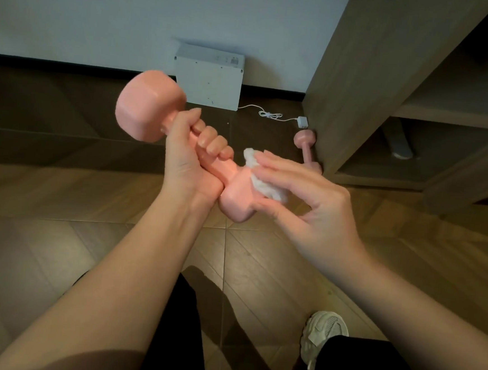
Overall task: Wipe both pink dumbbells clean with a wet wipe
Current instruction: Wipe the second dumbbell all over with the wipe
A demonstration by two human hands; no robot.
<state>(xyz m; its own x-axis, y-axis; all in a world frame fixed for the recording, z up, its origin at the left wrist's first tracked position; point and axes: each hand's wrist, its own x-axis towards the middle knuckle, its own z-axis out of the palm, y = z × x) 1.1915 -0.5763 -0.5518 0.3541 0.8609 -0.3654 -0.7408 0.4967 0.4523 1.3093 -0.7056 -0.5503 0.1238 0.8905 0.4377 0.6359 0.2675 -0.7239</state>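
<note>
My left hand (194,157) grips the handle of a pink dumbbell (148,105), which is held in the air and tilted, its far head up left and its near head low by my right hand. My right hand (303,198) presses a crumpled white wet wipe (262,180) against that near head with straight fingers on top and the thumb below. A second pink dumbbell (305,146) lies on the floor against the foot of the wooden shelf unit, partly hidden behind my right fingers.
A white box (209,78) stands against the wall, with a white cable and adapter (301,122) on the floor beside it. A wooden shelf unit (390,88) fills the right side. The floor is dark wood. My legs and a white shoe (323,331) are below.
</note>
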